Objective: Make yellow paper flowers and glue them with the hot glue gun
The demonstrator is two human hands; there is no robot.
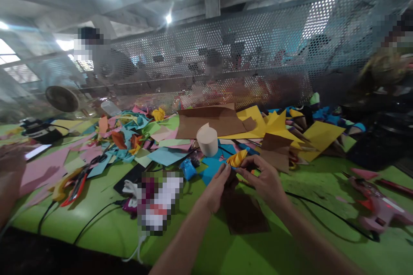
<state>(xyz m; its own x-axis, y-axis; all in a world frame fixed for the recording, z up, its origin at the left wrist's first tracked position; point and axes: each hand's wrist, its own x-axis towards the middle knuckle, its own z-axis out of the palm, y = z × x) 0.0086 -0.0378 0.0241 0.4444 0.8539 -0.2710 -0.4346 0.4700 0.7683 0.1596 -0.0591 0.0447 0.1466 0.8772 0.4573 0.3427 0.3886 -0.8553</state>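
Observation:
Both my hands meet over the green table in the middle of the head view. My left hand (217, 189) is closed round a small dark brown paper piece (230, 177), partly hidden by the fingers. Fingertips pressed together, my right hand (260, 176) pinches at the near side of that piece; what lies between them is too small to name. Just beyond the fingers shows a yellow spiral-twisted paper piece (237, 158). Below the hands a flat brown paper sheet (247, 215) lies on the table. Blue paper (209, 169) lies behind my left hand.
A cream paper roll (207, 141) stands behind my hands. Paper scraps (129, 126) and yellow sheets (322, 137) spread across the back. At right lies a pink glue gun (377, 206) with a black cord; red-handled scissors (75, 187) lie left. Another person's arm (11, 176) reaches in.

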